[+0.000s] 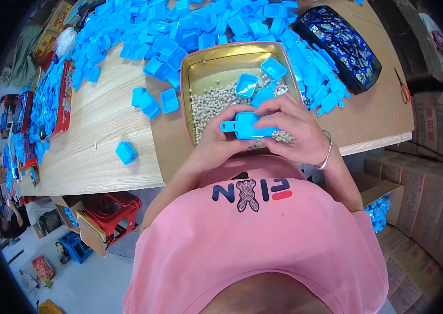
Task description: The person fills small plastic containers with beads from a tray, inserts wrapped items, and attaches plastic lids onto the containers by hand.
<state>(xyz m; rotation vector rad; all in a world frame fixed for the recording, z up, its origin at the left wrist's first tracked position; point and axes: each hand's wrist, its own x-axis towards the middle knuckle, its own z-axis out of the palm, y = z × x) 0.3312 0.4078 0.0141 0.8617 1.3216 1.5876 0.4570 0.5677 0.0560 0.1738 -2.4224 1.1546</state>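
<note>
Left hand (pixel 215 138) and right hand (pixel 302 133), fingers clamped on a box (pixel 244 130), over the tray (pixel 206 71), which held beads (pixel 212 106)

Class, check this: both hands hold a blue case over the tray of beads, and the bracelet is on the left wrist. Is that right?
Not quite: the head view shows the bracelet on the right wrist, not the left. The left hand and right hand do hold a blue case over the tray of beads.
</note>
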